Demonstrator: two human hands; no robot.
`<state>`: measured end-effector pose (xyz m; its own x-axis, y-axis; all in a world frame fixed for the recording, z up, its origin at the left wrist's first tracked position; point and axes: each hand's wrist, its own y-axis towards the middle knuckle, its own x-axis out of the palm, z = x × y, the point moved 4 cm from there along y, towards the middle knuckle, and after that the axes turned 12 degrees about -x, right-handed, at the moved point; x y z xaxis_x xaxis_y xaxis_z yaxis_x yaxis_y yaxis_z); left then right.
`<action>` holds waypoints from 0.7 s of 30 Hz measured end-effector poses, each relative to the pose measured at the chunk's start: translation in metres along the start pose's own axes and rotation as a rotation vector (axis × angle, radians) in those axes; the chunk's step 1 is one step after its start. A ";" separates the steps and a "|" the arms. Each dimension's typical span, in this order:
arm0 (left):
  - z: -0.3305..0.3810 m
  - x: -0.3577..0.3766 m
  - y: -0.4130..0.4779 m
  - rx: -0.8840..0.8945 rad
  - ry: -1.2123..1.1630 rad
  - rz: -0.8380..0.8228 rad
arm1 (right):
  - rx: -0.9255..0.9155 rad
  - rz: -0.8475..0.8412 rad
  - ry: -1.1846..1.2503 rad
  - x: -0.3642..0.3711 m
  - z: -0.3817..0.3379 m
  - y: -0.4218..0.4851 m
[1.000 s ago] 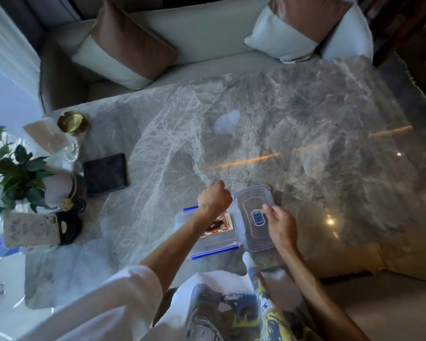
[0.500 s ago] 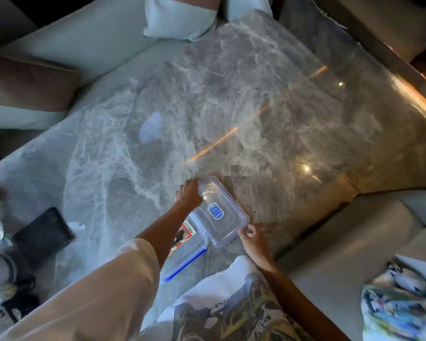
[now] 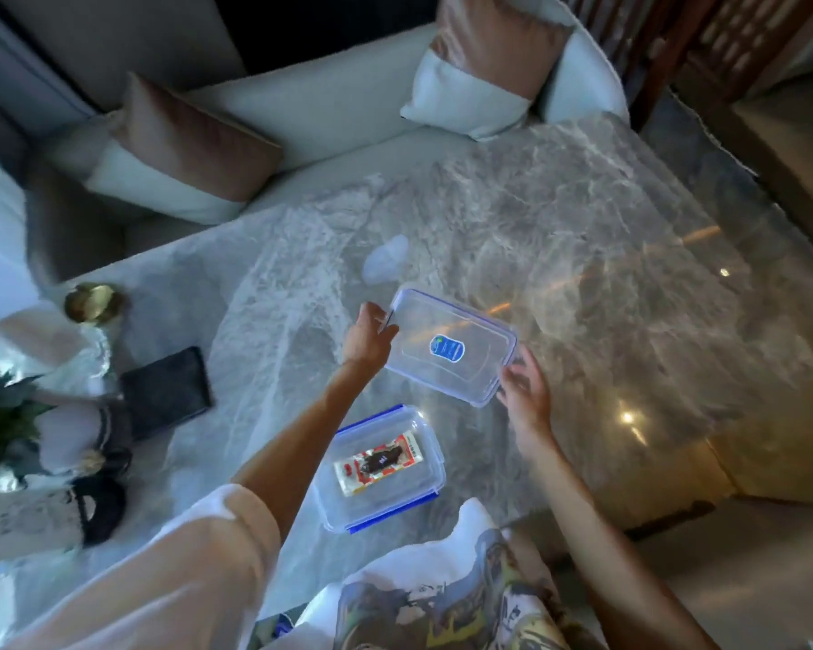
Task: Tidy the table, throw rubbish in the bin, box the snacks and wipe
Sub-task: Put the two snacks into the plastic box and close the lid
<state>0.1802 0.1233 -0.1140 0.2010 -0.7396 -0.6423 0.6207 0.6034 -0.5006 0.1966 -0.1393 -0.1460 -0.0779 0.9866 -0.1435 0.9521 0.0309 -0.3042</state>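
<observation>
The lid (image 3: 451, 347) is now lifted clear beyond the box (image 3: 381, 469), no longer resting against it. Left hand (image 3: 367, 340) and right hand (image 3: 524, 391) each pinch an end, ready to cover the snack (image 3: 380, 462).

Two hands are in view — the left hand (image 3: 366, 342) and the right hand (image 3: 523, 392). One clear plastic lid (image 3: 451, 350) with a single blue sticker on it. One clear box with blue clips (image 3: 380, 467), holding one snack packet (image 3: 379, 462). One marble bench (image 3: 583, 255) carries them. On the bench's left side: one black wallet (image 3: 166, 391), one small brass dish (image 3: 92, 304) and one potted plant (image 3: 1, 415) — other items there are too blurred to count. Two cushions on the sofa: one at left (image 3: 179, 152), one at right (image 3: 484, 63).
</observation>
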 end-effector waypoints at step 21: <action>-0.239 -0.009 -0.138 -0.475 -0.109 0.081 | -0.178 -0.417 -0.681 0.093 0.046 -0.091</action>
<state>-0.0882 0.1183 -0.1775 0.3280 -0.6959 -0.6388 0.1902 0.7110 -0.6769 0.0887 -0.0579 -0.1749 -0.5439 0.5765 -0.6098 0.8335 0.4553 -0.3130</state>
